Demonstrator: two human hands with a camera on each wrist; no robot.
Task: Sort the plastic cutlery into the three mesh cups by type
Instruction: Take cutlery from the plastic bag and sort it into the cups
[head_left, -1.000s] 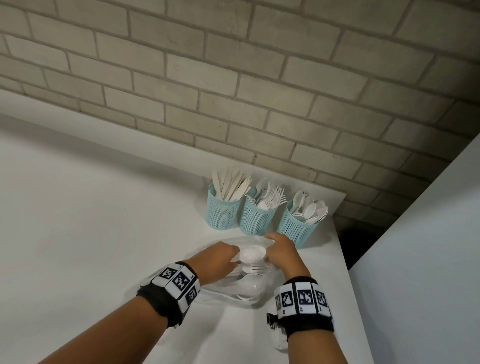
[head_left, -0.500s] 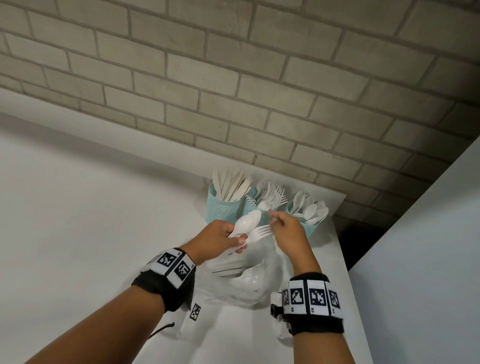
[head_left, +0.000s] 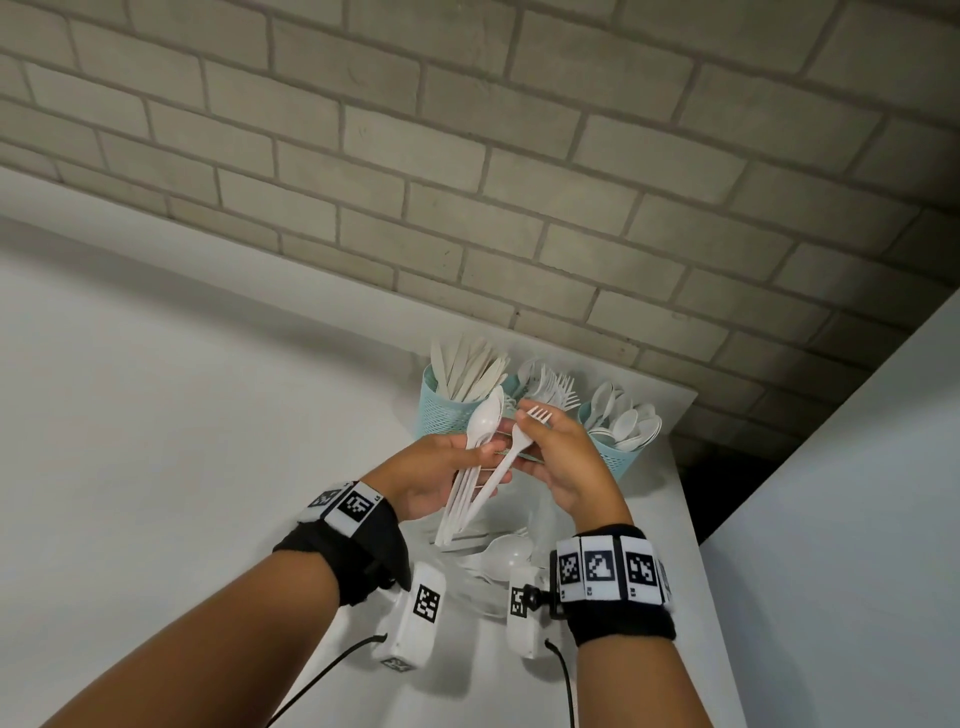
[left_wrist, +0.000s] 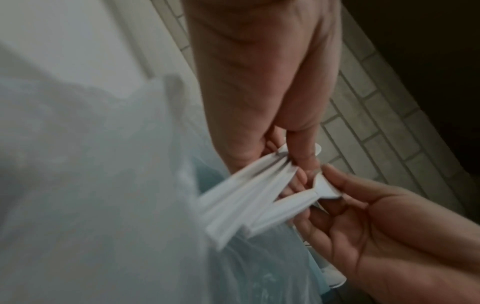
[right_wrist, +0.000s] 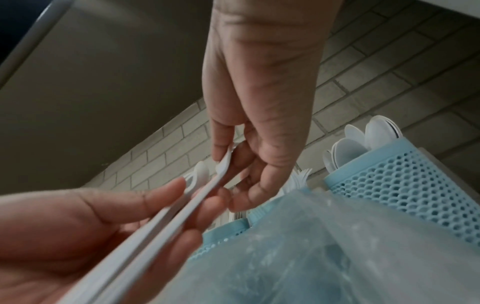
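My left hand (head_left: 480, 452) grips a bundle of white plastic spoons (head_left: 483, 423) by the handles, bowls up, in front of the cups. My right hand (head_left: 530, 423) pinches a white fork (head_left: 517, 447) just below its tines; the fork's handle lies across the left fingers beside the spoons. In the left wrist view the left thumb (left_wrist: 301, 152) presses on the handles (left_wrist: 241, 197). The right wrist view has the right fingers (right_wrist: 221, 139) on the fork's head (right_wrist: 225, 159). Three light-blue mesh cups stand behind: knives (head_left: 441, 415) on the left, forks (head_left: 550, 387) in the middle, spoons (head_left: 621, 457) on the right.
A clear plastic bag (head_left: 498, 558) holding more white cutlery lies on the white table (head_left: 156, 441) under my hands. The cups stand against a brick wall (head_left: 467, 182). The table's edge (head_left: 696, 571) runs close on the right, with a dark gap (head_left: 717, 483) and a white panel (head_left: 857, 519) beyond.
Both hands have risen from the bag toward the cups. The left hand brought up the spoons and fork, and the right hand has taken hold of the fork near its tines.
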